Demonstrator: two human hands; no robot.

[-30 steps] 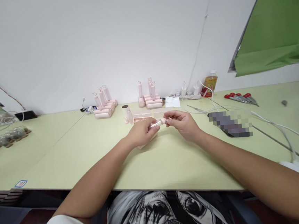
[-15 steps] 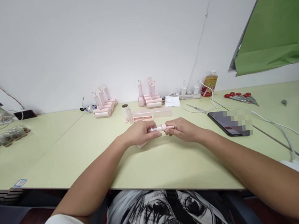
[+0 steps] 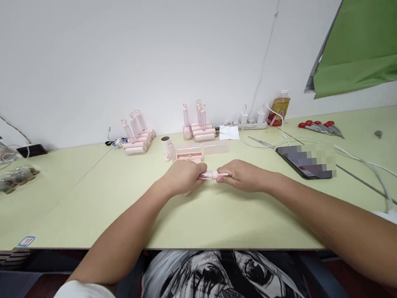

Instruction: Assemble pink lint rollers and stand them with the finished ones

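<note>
My left hand [image 3: 183, 176] is closed around one end of a clear tube-shaped handle [image 3: 208, 175] with a pink collar. On its other end, my right hand [image 3: 244, 175] pinches the thin pink part that sticks out of the collar. The handle lies level between both hands, just above the table. Just beyond my left hand is an open pink case [image 3: 189, 156], partly hidden by it. A pale piece peeks out below that hand, mostly covered. Behind stand a cardboard-cored roll [image 3: 165, 145] and a small clear tube [image 3: 172, 151].
Several pink rollers with upright handles [image 3: 134, 126] stand at the back left, and more pink rollers [image 3: 204, 132] at back centre. A clear cover [image 3: 215, 147], scissors [image 3: 261, 141], a phone [image 3: 304, 163], cables and a bottle [image 3: 279, 108] lie or stand to the right.
Both hands have shifted slightly down towards me with the handle. My left fingers now cover more of the tube, and my right fingers have closed further over the pink part.
</note>
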